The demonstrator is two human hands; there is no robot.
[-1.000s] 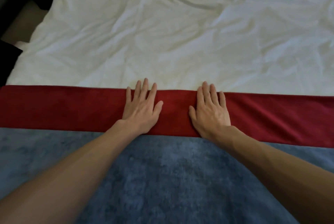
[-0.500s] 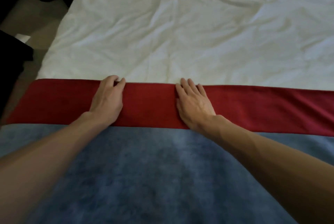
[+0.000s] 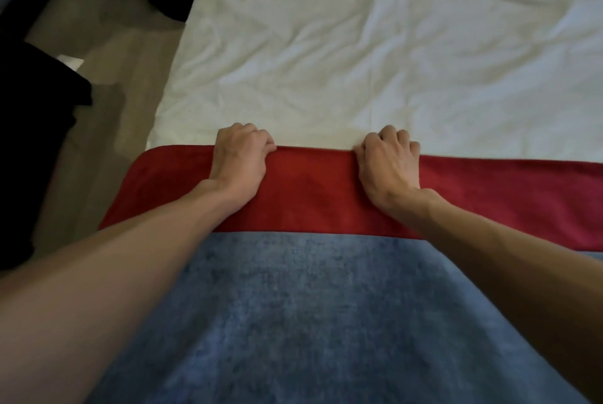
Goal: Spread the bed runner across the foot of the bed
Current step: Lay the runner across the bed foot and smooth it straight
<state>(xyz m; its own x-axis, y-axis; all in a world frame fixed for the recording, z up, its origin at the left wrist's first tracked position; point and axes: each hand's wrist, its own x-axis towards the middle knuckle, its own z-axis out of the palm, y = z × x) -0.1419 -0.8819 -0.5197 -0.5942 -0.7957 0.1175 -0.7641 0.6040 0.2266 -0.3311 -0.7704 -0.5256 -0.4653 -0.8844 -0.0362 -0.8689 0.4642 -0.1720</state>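
At the far left a strip of pale floor [image 3: 107,54] runs beside the bed, with dark shapes [image 3: 32,142] on it that are too shadowed to make out. The white bedsheet [image 3: 359,44], creased all over, fills the upper part of the view. The bed runner [image 3: 313,195], a red band of cloth, lies flat across the bed from side to side. Its left end drapes over the bed's edge in a rounded corner, and its right end passes out of view. Its far edge touches the white sheet, and its near edge meets a blue cloth [image 3: 310,322] that covers the bed toward the person.

The left hand [image 3: 239,159] rests palm down on the runner, left of centre. Its fingers [image 3: 251,133] are curled over the runner's far edge and grip it. The right hand [image 3: 386,165] lies well apart from it, right of centre. Its fingers [image 3: 396,136] are bent over the same far edge in the same way and clasp the cloth. The fingertips of both hands are hidden past the edge. Both bare forearms reach forward over the blue cloth.
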